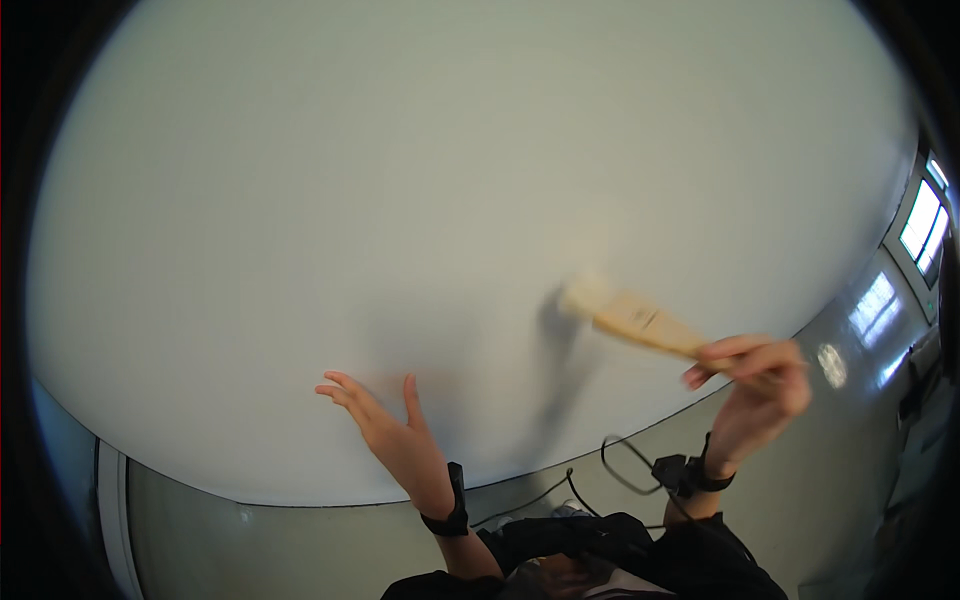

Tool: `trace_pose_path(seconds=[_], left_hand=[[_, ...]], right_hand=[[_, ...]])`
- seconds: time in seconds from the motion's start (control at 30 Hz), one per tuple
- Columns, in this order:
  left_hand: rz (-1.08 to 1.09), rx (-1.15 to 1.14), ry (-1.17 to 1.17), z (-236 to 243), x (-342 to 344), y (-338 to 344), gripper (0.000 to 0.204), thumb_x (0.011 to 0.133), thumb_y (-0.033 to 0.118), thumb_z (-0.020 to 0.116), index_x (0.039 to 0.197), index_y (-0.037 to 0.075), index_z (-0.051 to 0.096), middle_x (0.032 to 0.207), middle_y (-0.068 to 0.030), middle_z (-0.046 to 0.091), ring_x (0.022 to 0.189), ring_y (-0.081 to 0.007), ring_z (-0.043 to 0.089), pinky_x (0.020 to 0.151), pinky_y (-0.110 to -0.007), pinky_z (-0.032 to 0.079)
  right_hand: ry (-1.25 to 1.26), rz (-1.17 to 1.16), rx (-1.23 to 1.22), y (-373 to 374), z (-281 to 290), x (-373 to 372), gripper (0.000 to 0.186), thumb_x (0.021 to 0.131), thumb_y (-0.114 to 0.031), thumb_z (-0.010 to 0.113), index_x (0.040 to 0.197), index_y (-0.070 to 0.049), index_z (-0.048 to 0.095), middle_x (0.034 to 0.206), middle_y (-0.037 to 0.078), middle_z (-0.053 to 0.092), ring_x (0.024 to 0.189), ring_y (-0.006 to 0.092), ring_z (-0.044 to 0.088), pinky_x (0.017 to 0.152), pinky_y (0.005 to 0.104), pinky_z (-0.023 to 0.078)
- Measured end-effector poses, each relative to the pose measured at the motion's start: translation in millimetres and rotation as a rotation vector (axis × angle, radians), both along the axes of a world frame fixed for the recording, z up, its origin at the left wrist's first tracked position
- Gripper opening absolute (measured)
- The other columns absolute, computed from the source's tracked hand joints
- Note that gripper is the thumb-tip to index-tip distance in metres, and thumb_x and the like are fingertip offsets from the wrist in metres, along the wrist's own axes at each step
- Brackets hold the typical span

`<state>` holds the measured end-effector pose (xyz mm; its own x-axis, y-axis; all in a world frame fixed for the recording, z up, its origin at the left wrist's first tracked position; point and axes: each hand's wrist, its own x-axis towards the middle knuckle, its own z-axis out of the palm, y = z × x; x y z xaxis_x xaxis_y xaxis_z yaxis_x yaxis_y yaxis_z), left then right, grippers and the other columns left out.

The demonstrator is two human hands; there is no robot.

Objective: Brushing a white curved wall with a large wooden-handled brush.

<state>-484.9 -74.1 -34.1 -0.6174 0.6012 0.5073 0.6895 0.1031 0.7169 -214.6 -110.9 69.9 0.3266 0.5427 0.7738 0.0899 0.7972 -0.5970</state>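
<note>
A large, plain white upright surface (470,170) fills most of the view. My right hand (750,385), at the right, is closed round the narrow handle of a flat, pale wooden brush (640,325). The brush's light bristles point left toward the surface and look blurred; I cannot tell whether they touch it. My left hand (400,440), lower centre, is open with fingers spread and holds nothing. It is beside the white surface, casting a soft shadow, and whether it touches is unclear. Both wrists wear black straps, the right one with a small black device (672,472).
Black cables (625,480) loop near my right wrist. A glossy pale floor (800,480) runs below and right of the surface, with my shoes (570,508) partly showing. Bright windows (925,225) and dark objects line the right edge. A grey strip (112,510) runs at the lower left.
</note>
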Motion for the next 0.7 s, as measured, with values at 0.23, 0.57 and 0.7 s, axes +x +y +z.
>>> trace_pose_path(seconds=[0.23, 0.57, 0.7], left_hand=[[-0.038, 0.01, 0.063, -3.9, 4.4, -6.2, 0.082, 0.104, 0.026, 0.064, 0.165, 0.006, 0.012, 0.167, -0.0337, 0.012, 0.151, -0.0463, 0.029, 0.113, -0.047, 0.043], [-0.114, -0.012, 0.046, 2.7, 7.1, -23.2, 0.083, 0.103, 0.025, 0.064, 0.165, 0.005, 0.011, 0.166, -0.0351, 0.012, 0.149, -0.0519, 0.028, 0.113, -0.049, 0.042], [-0.105, 0.026, 0.081, 0.2, 9.0, -17.6, 0.086, 0.103, 0.026, 0.066, 0.165, 0.007, 0.011, 0.166, -0.0356, 0.013, 0.149, -0.0526, 0.028, 0.112, -0.05, 0.043]], right_hand=[[-0.264, -0.173, 0.457, 58.3, 65.6, -29.6, 0.052, 0.109, -0.042, 0.029, 0.093, -0.001, 0.058, 0.121, 0.033, 0.064, 0.086, 0.0419, 0.072, 0.082, 0.0507, 0.06], [-0.388, -0.234, 0.21, -0.6, -33.0, -26.8, 0.06, 0.11, -0.032, 0.038, 0.071, 0.007, 0.061, 0.098, 0.03, 0.072, 0.063, 0.0286, 0.07, 0.055, 0.0352, 0.06], [-0.406, -0.213, 0.014, -9.8, -46.6, -18.7, 0.053, 0.105, -0.026, 0.042, 0.07, 0.007, 0.064, 0.093, 0.024, 0.074, 0.061, 0.025, 0.07, 0.054, 0.0323, 0.058]])
